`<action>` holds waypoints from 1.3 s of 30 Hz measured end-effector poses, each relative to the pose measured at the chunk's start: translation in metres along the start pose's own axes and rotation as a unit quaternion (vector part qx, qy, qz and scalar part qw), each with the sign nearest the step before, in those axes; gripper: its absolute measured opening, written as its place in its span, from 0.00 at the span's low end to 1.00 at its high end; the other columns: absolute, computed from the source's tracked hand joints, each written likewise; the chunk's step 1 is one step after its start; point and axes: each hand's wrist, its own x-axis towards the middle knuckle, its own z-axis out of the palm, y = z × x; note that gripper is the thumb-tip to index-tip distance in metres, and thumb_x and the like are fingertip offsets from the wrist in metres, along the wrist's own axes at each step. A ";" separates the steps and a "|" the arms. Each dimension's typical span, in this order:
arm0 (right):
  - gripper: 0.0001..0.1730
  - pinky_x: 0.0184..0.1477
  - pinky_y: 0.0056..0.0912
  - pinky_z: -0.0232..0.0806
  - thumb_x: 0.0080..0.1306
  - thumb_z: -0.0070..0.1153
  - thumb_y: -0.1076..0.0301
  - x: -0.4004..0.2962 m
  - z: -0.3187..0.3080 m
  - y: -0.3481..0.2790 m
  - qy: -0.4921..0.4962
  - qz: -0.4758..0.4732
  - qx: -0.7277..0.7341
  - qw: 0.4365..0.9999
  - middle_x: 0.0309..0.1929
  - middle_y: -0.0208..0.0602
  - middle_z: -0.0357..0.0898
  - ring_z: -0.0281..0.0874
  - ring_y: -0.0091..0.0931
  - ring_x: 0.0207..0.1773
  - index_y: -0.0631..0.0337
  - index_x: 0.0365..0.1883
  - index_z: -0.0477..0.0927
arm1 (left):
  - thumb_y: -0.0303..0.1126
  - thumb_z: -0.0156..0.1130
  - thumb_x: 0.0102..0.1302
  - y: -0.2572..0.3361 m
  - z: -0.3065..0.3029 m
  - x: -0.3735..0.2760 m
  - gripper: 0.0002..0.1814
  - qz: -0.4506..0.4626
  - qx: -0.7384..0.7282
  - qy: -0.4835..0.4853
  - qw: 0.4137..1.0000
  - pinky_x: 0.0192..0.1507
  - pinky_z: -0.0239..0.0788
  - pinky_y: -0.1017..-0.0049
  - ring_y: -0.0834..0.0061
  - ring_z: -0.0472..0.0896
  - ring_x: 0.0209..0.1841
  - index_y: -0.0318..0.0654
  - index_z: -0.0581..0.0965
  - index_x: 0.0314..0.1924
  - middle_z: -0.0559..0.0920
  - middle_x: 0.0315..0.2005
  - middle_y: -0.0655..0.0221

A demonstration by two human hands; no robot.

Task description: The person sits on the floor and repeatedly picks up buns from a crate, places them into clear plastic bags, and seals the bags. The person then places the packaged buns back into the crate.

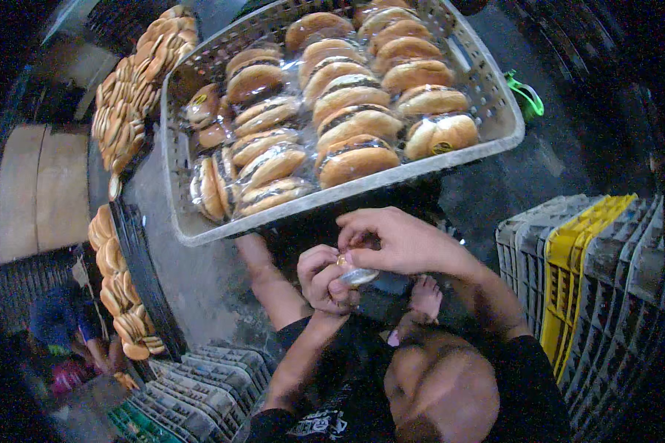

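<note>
My left hand [328, 281] grips a small roll of stickers or tape [359, 276], shiny and pale at its edge, low in front of my body. My right hand [396, 241] meets it from the right, thumb and finger pinched at a small yellowish piece by the roll's top. Just beyond my hands, a pale plastic crate [343, 196] holds rows of filled buns [359, 160] in clear wrapping. A wrapped bun [442, 135] at the crate's near right bears a round yellow-and-black sticker. What lies between my right fingertips is too small to tell exactly.
Piled unwrapped buns [122, 111] lie left of the crate, with more buns [119, 282] along a dark stack nearer. Grey crates [216, 387] stand at lower left; grey and yellow crates [568, 266] stand at right. A bright green object [526, 98] is beyond the crate. Another person [66, 326] bends at far left.
</note>
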 end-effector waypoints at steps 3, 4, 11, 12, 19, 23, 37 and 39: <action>0.14 0.41 0.26 0.65 0.59 0.50 0.67 0.022 -0.002 -0.007 -0.055 0.043 0.026 0.997 0.42 0.40 0.72 0.73 0.26 0.38 0.65 0.41 0.71 | 0.43 0.39 0.66 0.008 -0.014 0.025 0.16 0.021 0.069 -0.024 0.997 0.33 0.67 0.69 0.65 0.74 0.31 0.38 0.66 0.29 0.74 0.32 0.57; 0.14 0.42 0.26 0.65 0.59 0.50 0.67 0.027 0.004 -0.002 -0.032 0.025 0.039 0.998 0.41 0.40 0.72 0.72 0.25 0.39 0.65 0.42 0.71 | 0.44 0.39 0.66 0.009 -0.017 0.032 0.17 0.020 0.094 -0.035 0.995 0.33 0.68 0.69 0.65 0.74 0.31 0.38 0.65 0.30 0.75 0.32 0.57; 0.31 0.51 0.30 0.62 0.49 0.65 0.62 0.039 0.024 -0.041 0.218 -0.013 0.019 0.976 0.43 0.45 0.74 0.72 0.30 0.48 0.66 0.49 0.68 | 0.53 0.38 0.66 -0.024 -0.024 0.094 0.22 -0.228 -0.092 0.004 0.969 0.36 0.67 0.72 0.72 0.74 0.32 0.37 0.62 0.33 0.74 0.29 0.61; 0.31 0.51 0.30 0.62 0.49 0.64 0.63 0.044 0.014 -0.041 0.250 -0.050 -0.022 0.967 0.43 0.45 0.74 0.72 0.31 0.48 0.66 0.49 0.68 | 0.52 0.40 0.66 -0.032 -0.025 0.121 0.22 -0.232 -0.158 0.021 0.959 0.37 0.67 0.72 0.71 0.73 0.33 0.37 0.64 0.36 0.74 0.31 0.61; 0.17 0.44 0.39 0.64 0.54 0.54 0.68 0.131 -0.060 -0.089 0.337 -0.267 -0.197 0.881 0.37 0.48 0.74 0.73 0.41 0.41 0.67 0.41 0.71 | 0.55 0.43 0.62 -0.172 -0.012 0.245 0.26 -0.034 0.118 -0.296 0.947 0.45 0.61 0.64 0.67 0.71 0.42 0.38 0.68 0.44 0.74 0.39 0.61; 0.10 0.35 0.43 0.67 0.53 0.50 0.68 0.247 -0.063 -0.091 0.291 -0.282 -0.341 0.848 0.30 0.45 0.76 0.75 0.41 0.33 0.65 0.30 0.74 | 0.58 0.43 0.60 -0.229 0.011 0.219 0.30 0.012 0.250 -0.469 0.847 0.50 0.56 0.58 0.65 0.70 0.47 0.40 0.69 0.48 0.74 0.43 0.62; 0.20 0.45 0.43 0.65 0.44 0.60 0.66 0.281 -0.085 -0.030 0.375 -0.074 -0.446 0.809 0.39 0.47 0.72 0.73 0.38 0.41 0.63 0.36 0.73 | 0.42 0.63 0.48 -0.204 0.003 0.213 0.25 -0.124 0.219 -0.413 0.875 0.50 0.58 0.58 0.60 0.70 0.48 0.34 0.70 0.44 0.73 0.43 0.59; 0.26 0.45 0.36 0.65 0.42 0.62 0.67 0.225 -0.076 -0.056 0.384 -0.077 -0.351 0.851 0.36 0.50 0.73 0.71 0.45 0.42 0.63 0.42 0.69 | 0.41 0.67 0.48 -0.164 0.001 0.202 0.35 -0.246 -0.082 -0.225 0.939 0.53 0.60 0.65 0.65 0.69 0.51 0.32 0.64 0.52 0.73 0.44 0.60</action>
